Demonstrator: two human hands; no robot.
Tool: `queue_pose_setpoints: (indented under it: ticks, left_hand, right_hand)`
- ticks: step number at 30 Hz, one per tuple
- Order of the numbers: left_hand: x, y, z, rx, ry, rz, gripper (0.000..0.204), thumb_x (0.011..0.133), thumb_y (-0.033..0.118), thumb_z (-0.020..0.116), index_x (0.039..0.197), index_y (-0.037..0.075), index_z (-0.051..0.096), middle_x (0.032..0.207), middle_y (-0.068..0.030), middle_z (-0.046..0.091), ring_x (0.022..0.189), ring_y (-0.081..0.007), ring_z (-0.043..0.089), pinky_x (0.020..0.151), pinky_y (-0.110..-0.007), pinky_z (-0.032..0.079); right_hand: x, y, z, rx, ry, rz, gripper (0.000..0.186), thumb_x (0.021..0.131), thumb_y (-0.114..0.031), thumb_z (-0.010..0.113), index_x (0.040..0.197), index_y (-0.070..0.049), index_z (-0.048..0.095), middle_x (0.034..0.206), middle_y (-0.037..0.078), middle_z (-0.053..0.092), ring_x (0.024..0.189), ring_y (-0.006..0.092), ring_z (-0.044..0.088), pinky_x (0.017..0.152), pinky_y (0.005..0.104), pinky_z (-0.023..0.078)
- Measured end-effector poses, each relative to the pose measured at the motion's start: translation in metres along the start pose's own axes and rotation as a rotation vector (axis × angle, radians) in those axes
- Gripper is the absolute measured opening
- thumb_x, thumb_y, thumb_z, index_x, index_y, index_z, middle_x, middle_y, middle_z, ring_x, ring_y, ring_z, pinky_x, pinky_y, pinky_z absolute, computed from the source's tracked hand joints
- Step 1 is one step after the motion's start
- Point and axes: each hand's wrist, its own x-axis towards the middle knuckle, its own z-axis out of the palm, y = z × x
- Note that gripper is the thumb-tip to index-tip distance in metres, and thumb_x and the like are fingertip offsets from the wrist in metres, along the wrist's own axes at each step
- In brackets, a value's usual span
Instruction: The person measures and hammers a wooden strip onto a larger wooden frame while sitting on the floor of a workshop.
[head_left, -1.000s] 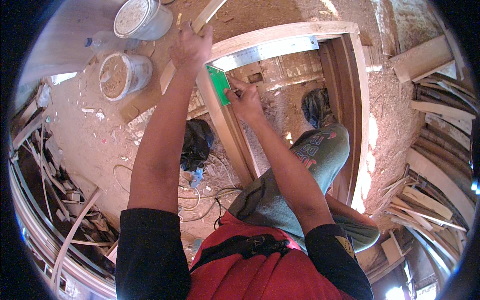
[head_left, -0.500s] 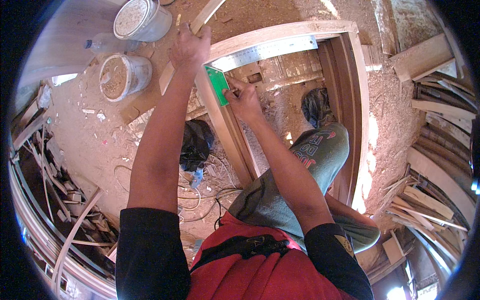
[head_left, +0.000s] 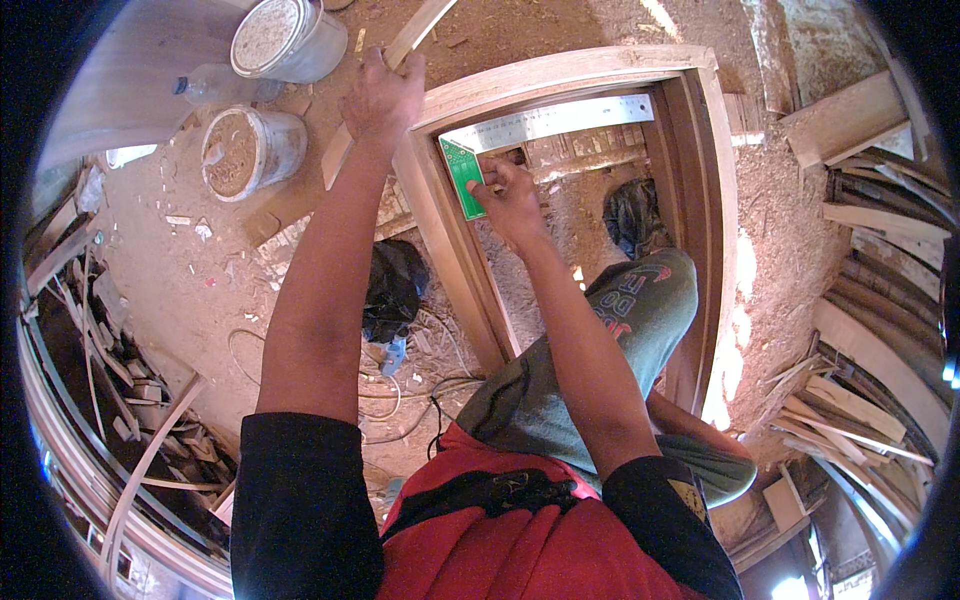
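Observation:
My right hand (head_left: pixel 505 200) grips the green handle (head_left: pixel 462 175) of a carpenter's square by its thumb and fingers. The square's steel blade (head_left: pixel 550 120) runs to the right, just inside the top rail of a pale wooden frame (head_left: pixel 570 65); the handle lies inside the frame's left side near the corner. My left hand (head_left: pixel 383 100) is closed on a wooden strip (head_left: pixel 420 25) that stands at a slant just outside the frame's top-left corner. My fingers partly hide where the strip passes under the hand. My bent leg (head_left: pixel 630 320) lies over the lower part of the frame.
Two white buckets (head_left: pixel 250 150) and a plastic bottle (head_left: pixel 200 87) sit at the upper left. Black bags (head_left: pixel 395 290), a blue tool (head_left: pixel 394 355) and cables lie beside the frame. Timber offcuts are piled at left (head_left: pixel 150 420) and right (head_left: pixel 880 300); sawdust covers the floor.
My right hand has moved the square rightward and slightly down, off the corner and into the frame's opening. My left hand has stayed almost still.

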Motion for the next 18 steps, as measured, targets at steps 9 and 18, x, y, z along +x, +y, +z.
queue_pose_setpoints:
  ticks: [9, 18]
  left_hand:
    - [-0.001, 0.002, -0.007, -0.028, -0.036, -0.01, 0.073, 0.089, 0.055, 0.056, 0.14, 0.004, 0.049, 0.13, -0.0241, 0.062, 0.121, -0.0419, 0.06, 0.105, -0.053, 0.043]
    - [-0.002, -0.002, -0.002, -0.039, 0.011, -0.012, 0.07, 0.089, 0.055, 0.056, 0.139, 0.006, 0.052, 0.128, -0.024, 0.063, 0.12, -0.0408, 0.061, 0.104, -0.054, 0.043]
  right_hand:
    - [0.01, 0.016, 0.018, -0.065, -0.031, 0.059, 0.031, 0.087, -0.001, 0.071, 0.118, 0.001, 0.067, 0.097, 0.008, 0.072, 0.084, 0.013, 0.065, 0.072, 0.0279, 0.054]
    - [0.016, 0.018, 0.026, -0.014, 0.03, -0.005, 0.03, 0.082, -0.008, 0.075, 0.112, -0.004, 0.071, 0.092, 0.016, 0.073, 0.083, 0.0273, 0.071, 0.079, 0.0394, 0.056]
